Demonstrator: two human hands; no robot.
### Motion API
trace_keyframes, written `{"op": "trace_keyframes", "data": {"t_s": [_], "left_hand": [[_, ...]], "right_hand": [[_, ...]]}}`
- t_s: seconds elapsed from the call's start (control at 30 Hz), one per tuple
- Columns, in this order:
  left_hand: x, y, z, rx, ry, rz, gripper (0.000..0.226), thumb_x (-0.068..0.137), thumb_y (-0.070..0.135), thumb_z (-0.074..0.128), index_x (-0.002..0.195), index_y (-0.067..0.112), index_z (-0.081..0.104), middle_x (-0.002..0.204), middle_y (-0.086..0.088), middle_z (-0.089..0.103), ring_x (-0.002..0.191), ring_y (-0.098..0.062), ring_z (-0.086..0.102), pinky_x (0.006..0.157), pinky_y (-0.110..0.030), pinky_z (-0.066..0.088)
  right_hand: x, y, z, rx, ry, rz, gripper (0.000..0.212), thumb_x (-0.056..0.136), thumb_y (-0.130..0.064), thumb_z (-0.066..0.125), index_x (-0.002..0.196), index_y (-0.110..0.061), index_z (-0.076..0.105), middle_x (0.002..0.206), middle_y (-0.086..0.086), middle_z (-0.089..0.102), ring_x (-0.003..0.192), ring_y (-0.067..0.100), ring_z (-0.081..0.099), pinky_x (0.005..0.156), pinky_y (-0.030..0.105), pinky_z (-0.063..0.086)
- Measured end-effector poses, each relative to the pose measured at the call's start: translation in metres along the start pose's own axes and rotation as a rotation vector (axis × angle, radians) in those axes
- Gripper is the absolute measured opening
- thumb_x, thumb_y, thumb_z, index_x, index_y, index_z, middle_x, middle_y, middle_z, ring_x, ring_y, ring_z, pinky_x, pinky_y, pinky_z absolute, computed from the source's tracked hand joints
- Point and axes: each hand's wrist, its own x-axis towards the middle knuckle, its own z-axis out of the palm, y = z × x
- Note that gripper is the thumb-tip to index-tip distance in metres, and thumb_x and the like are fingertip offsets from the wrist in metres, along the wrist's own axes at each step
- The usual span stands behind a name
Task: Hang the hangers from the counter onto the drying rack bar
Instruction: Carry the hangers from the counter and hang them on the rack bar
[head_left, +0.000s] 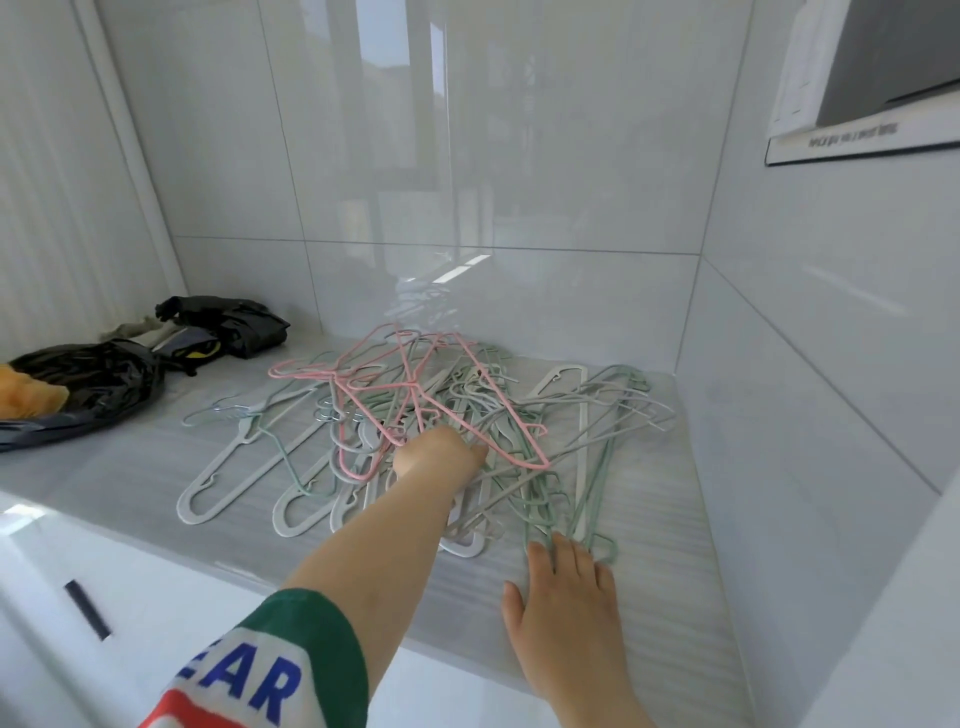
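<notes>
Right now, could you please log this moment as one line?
left hand: in hanger pile, grip hidden; right hand: flat, touching green hangers near counter front

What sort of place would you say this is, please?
Probably a home laundry or utility nook: glossy white wall tiles, a grey counter heaped with clothes hangers, and black plastic bags alongside.

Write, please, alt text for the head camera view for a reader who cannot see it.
A person's left hand reaches into a tangled pile of pink, green and grey hangers on a counter, while the right hand rests flat, touching the pile's near edge. To the left lie black plastic bags.
</notes>
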Motion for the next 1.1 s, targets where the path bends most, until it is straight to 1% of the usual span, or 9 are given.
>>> {"op": "trace_keyframes", "data": {"t_s": [0.1,0.17,0.37,0.47,0.67,0.77,0.83,0.97,1.1], "left_hand": [[-0.001,0.000,-0.004,0.156,0.297,0.164,0.021,0.093,0.023,0.038,0.097,0.014,0.056,0.092,-0.003,0.060,0.086,-0.024,0.057,0.062,-0.028,0.036],[0.000,0.002,-0.006,0.198,0.419,0.276,0.026,0.094,0.025,0.036,0.104,0.013,0.057,0.108,-0.004,0.061,0.107,-0.026,0.051,0.073,-0.033,0.038],[0.017,0.014,-0.006,-0.022,0.068,0.057,0.065,0.082,0.062,0.041,0.125,0.012,0.043,0.118,-0.010,0.059,0.117,-0.028,0.050,0.098,-0.039,0.033],[0.021,0.016,0.002,-0.064,0.028,0.026,0.065,0.081,0.047,0.051,0.132,0.012,0.033,0.129,-0.009,0.053,0.127,-0.028,0.041,0.108,-0.043,0.021],[0.026,0.010,0.000,-0.260,0.021,0.014,0.059,0.085,0.022,0.046,0.138,0.009,0.024,0.095,-0.005,0.065,0.108,-0.026,0.056,0.112,-0.043,0.019],[0.025,0.003,-0.016,-0.623,0.040,0.029,0.055,0.088,0.005,0.041,0.140,0.007,0.022,0.110,-0.016,0.060,0.095,-0.029,0.060,0.085,-0.036,0.046],[0.020,0.001,-0.033,-0.826,0.104,0.064,0.054,0.088,-0.004,0.040,0.139,0.004,0.024,0.107,-0.016,0.059,0.073,-0.020,0.055,0.060,-0.027,0.042],[0.003,-0.002,-0.066,-1.129,0.007,0.046,0.056,0.091,-0.010,0.029,0.142,0.010,0.020,0.134,-0.012,0.048,0.061,-0.022,0.067,0.045,-0.022,0.047],[-0.020,-0.012,-0.082,-1.102,-0.009,0.157,0.053,0.089,-0.014,0.028,0.137,0.007,0.033,0.132,-0.011,0.049,0.032,-0.004,0.057,0.037,-0.016,0.048]], "right_hand": [[0.001,0.000,0.003,0.006,0.034,-0.007,0.055,0.023,-0.037,0.089,0.066,-0.007,0.073,0.073,0.012,0.073,0.066,0.025,0.070,0.056,0.036,0.057],[0.001,0.000,0.003,0.009,0.046,-0.006,0.055,0.022,-0.037,0.089,0.065,-0.007,0.073,0.072,0.011,0.073,0.065,0.024,0.070,0.056,0.035,0.056],[0.004,0.000,0.006,0.013,0.052,-0.004,0.058,0.015,-0.038,0.088,0.060,-0.006,0.071,0.070,0.011,0.072,0.063,0.023,0.070,0.054,0.035,0.056],[0.006,0.000,0.008,0.013,0.047,-0.007,0.057,0.014,-0.039,0.087,0.058,-0.007,0.070,0.069,0.009,0.072,0.062,0.022,0.070,0.056,0.033,0.056],[0.005,0.002,0.009,-0.009,0.052,-0.016,0.055,0.018,-0.043,0.085,0.058,-0.008,0.070,0.069,0.008,0.071,0.062,0.020,0.069,0.058,0.029,0.055],[0.004,0.002,0.006,-0.011,0.056,-0.011,0.053,0.021,-0.041,0.087,0.060,-0.008,0.070,0.069,0.008,0.071,0.063,0.021,0.069,0.057,0.031,0.056],[0.003,0.003,0.004,-0.005,0.051,-0.013,0.051,0.024,-0.039,0.087,0.060,-0.008,0.070,0.069,0.008,0.071,0.064,0.022,0.069,0.057,0.031,0.056],[0.001,0.003,0.000,0.015,0.025,-0.040,0.049,0.025,-0.037,0.088,0.059,-0.008,0.069,0.067,0.007,0.070,0.061,0.022,0.068,0.055,0.030,0.056],[0.000,0.003,-0.004,0.046,-0.006,-0.067,0.048,0.023,-0.035,0.089,0.055,-0.007,0.067,0.062,0.007,0.068,0.057,0.022,0.067,0.052,0.030,0.054]]}}
